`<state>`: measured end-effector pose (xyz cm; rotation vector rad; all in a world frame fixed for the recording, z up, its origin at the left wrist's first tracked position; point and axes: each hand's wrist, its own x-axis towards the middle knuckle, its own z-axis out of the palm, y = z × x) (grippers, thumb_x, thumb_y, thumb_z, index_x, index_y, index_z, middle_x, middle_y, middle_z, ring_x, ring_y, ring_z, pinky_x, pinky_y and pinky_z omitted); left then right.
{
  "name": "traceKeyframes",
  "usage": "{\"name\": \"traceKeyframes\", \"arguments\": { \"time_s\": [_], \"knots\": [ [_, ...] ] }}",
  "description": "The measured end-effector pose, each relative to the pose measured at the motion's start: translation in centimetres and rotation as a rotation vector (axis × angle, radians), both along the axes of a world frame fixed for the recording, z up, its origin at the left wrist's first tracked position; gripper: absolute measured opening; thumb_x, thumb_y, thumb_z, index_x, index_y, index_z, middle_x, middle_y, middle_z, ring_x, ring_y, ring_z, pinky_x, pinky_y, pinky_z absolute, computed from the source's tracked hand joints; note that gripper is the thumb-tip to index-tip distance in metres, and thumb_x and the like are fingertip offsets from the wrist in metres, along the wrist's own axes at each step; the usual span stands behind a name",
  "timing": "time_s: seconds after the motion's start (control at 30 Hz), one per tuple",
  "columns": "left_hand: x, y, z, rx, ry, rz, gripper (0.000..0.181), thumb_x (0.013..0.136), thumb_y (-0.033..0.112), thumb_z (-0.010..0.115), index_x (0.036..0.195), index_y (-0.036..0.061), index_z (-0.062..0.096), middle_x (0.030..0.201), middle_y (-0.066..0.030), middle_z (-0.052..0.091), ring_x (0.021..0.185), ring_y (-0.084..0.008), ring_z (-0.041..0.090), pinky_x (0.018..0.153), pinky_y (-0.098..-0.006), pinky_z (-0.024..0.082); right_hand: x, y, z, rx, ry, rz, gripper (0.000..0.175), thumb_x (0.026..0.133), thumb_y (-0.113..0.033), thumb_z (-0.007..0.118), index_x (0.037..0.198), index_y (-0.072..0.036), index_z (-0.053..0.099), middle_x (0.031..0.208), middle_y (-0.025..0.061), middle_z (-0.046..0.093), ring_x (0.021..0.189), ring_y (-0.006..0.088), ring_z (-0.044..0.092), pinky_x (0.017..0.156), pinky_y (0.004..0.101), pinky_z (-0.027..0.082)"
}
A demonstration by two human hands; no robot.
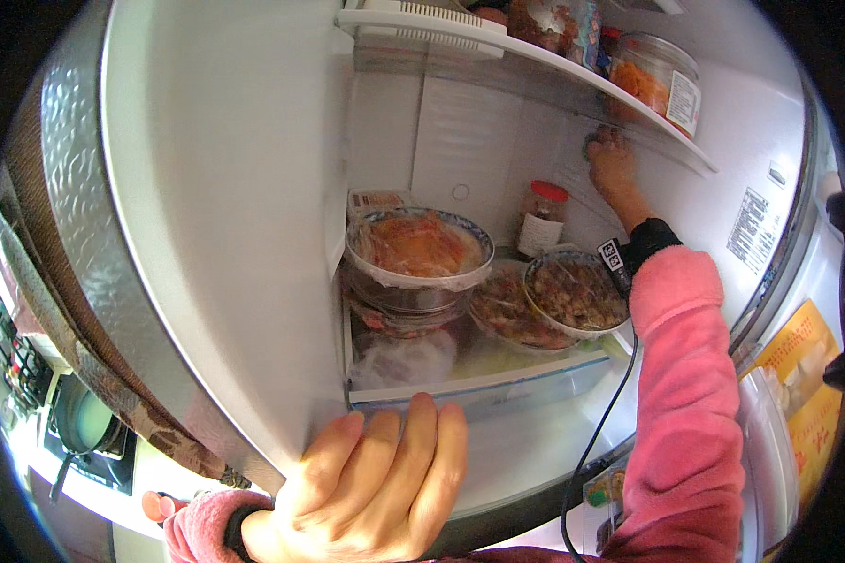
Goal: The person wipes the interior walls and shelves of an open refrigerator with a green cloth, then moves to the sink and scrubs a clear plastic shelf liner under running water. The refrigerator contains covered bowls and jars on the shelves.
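Note:
My left hand (373,485) is at the lower front of a refrigerator compartment, its fingers spread a little and nothing visible in them. It overlaps the lower corner of a white panel (232,211); whether it presses there I cannot tell. Under the upper shelf (535,53), my right hand (611,160) reaches to the back right. A small dark thing shows at its fingertips, too unclear to name. Below that hand stand a red-lidded glass jar (541,225) and a film-covered bowl of food (577,290). Another wrapped bowl (422,243), blue-patterned at the rim, sits stacked at left.
A clear jar of orange food (651,81) stands on the upper shelf. From my right wrist a black cable (602,443) hangs down. Door bins with yellow packets (813,415) are at right. Far left, a pan (83,415) rests on a stove.

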<state>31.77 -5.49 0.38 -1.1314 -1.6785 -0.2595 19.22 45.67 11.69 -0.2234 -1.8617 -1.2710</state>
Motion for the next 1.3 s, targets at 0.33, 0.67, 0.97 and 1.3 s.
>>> {"name": "traceKeyframes", "arguments": {
  "time_s": [0.33, 0.67, 0.97, 1.3],
  "knots": [
    [0.2, -0.2, 0.0, -0.033, 0.006, 0.017, 0.024, 0.085, 0.026, 0.069, 0.104, 0.0118, 0.070, 0.090, 0.0006, 0.074, 0.071, -0.0083, 0.062, 0.090, -0.0343, 0.036, -2.1, 2.4, 1.0, 0.017, -0.098, 0.159, 0.024, 0.082, -0.010, 0.060, 0.104, -0.003, 0.068, 0.102, 0.0172, 0.064, 0.095, 0.0325, 0.063, 0.080, 0.0446, 0.055],
    [-1.7, 0.6, -1.0, 0.127, 0.176, -0.034, 0.014, 0.088, 0.018, 0.065, 0.098, 0.0109, 0.071, 0.091, 0.0008, 0.072, 0.080, -0.0102, 0.066, 0.086, -0.0288, 0.042, -6.1, 3.6, 0.9, -0.157, -0.111, 0.187, 0.021, 0.086, -0.011, 0.059, 0.102, -0.002, 0.069, 0.106, 0.0210, 0.066, 0.101, 0.0338, 0.065, 0.088, 0.0452, 0.054],
    [0.2, -0.2, 0.0, -0.078, 0.069, 0.069, 0.024, 0.083, 0.029, 0.070, 0.099, 0.0112, 0.071, 0.087, 0.0002, 0.074, 0.070, -0.0082, 0.061, 0.092, -0.0350, 0.035, -7.0, 4.2, -0.1, -0.179, -0.313, 0.002, 0.026, 0.078, -0.005, 0.066, 0.103, 0.004, 0.068, 0.108, 0.0202, 0.066, 0.105, 0.0358, 0.063, 0.094, 0.0438, 0.052],
    [-0.3, 0.7, -0.6, 0.074, 0.108, 0.043, 0.015, 0.089, 0.021, 0.065, 0.100, 0.0120, 0.071, 0.089, 0.0009, 0.072, 0.075, -0.0088, 0.063, 0.087, -0.0300, 0.040, -5.0, 3.9, -1.4, -0.210, -0.490, -0.009, 0.039, 0.068, -0.002, 0.074, 0.107, -0.001, 0.070, 0.120, 0.0154, 0.063, 0.119, 0.0324, 0.056, 0.105, 0.0418, 0.046]
  ]
}}
